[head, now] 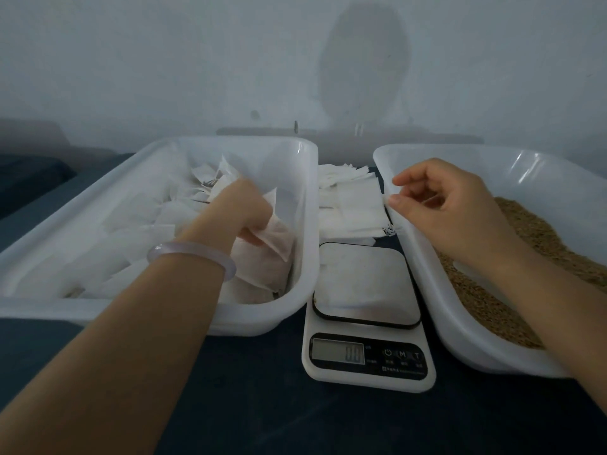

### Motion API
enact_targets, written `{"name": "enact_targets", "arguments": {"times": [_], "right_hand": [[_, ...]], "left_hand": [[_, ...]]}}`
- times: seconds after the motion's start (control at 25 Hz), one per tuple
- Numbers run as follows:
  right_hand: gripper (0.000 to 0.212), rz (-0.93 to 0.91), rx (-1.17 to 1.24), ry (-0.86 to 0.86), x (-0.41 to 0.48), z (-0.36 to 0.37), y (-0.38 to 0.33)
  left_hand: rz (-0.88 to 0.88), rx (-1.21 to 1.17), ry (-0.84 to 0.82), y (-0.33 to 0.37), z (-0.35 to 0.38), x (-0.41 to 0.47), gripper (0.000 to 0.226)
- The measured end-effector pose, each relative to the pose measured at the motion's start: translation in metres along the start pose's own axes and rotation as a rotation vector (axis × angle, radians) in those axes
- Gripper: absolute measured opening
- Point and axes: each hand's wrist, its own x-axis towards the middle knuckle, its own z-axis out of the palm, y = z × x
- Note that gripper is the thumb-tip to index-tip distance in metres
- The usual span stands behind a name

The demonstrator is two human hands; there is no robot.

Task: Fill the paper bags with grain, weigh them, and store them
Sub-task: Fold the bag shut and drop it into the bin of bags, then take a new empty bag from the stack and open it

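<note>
On the dark tabletop (pixel 256 405), the left white tub (pixel 82 310) holds a heap of paper bags (pixel 138 211). Inside it, at its right side, the left hand (pixel 239 208), a pale bracelet (pixel 193 254) on its wrist, has its fingers clamped on one bag (pixel 279 238). In the middle stands a digital scale (pixel 366 323), with flat empty bags (pixel 354 201) stacked beyond it. The right hand (pixel 450 208) hovers over the left rim of the right tub (pixel 466 343) of grain (pixel 542 238), fingers loosely curled and thumb at the stack's edge; whether it grips cannot be told.
</note>
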Motion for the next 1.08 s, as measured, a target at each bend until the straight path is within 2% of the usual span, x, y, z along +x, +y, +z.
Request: {"name": "enact_targets", "arguments": {"times": [0.12,0.24,0.28,0.36,0.44,0.52,0.56,0.6,0.72,0.8,0.88,0.96,1.08], "right_hand": [[0.013,-0.010,0.005,-0.004,0.000,0.000,0.002],[0.013,-0.002,0.012,-0.001,0.001,-0.001,0.004],[0.013,0.002,0.015,0.000,0.001,-0.001,0.005],[0.013,0.000,0.020,-0.003,0.000,-0.001,0.006],[0.013,0.019,-0.032,-0.026,0.000,-0.002,0.001],[0.018,-0.027,-0.384,-0.077,0.008,-0.003,-0.003],[0.021,-0.078,-0.614,-0.140,0.016,-0.001,-0.006],[0.019,-0.084,-0.742,-0.215,0.026,0.006,-0.012],[0.021,0.128,-0.743,-0.439,0.065,0.041,-0.032],[0.015,0.236,-0.813,-0.605,0.087,0.075,-0.029],[0.025,0.300,-0.919,-0.701,0.092,0.103,-0.005],[0.029,0.366,-0.879,-0.649,0.084,0.115,0.027],[0.028,0.379,-0.835,-0.479,0.072,0.117,0.040]], "left_hand": [[0.036,0.295,0.149,-0.004,0.001,-0.004,0.008],[0.121,0.383,0.258,-0.004,0.001,-0.004,0.041],[0.226,0.365,0.308,0.000,0.003,-0.004,0.049],[0.495,0.196,0.342,0.012,0.010,-0.008,0.043],[0.617,0.090,0.227,0.021,0.022,-0.014,0.028],[0.622,0.131,0.156,0.021,0.029,-0.014,0.021],[0.614,0.133,0.153,0.019,0.031,-0.012,0.020],[0.609,0.129,0.155,0.018,0.031,-0.011,0.019],[0.601,0.137,0.155,0.019,0.033,-0.012,0.021],[0.604,0.146,0.158,0.019,0.034,-0.014,0.022],[0.617,0.133,0.155,0.017,0.034,-0.016,0.022],[0.632,0.114,0.150,0.015,0.035,-0.015,0.020],[0.634,0.123,0.151,0.018,0.036,-0.013,0.018]]}}
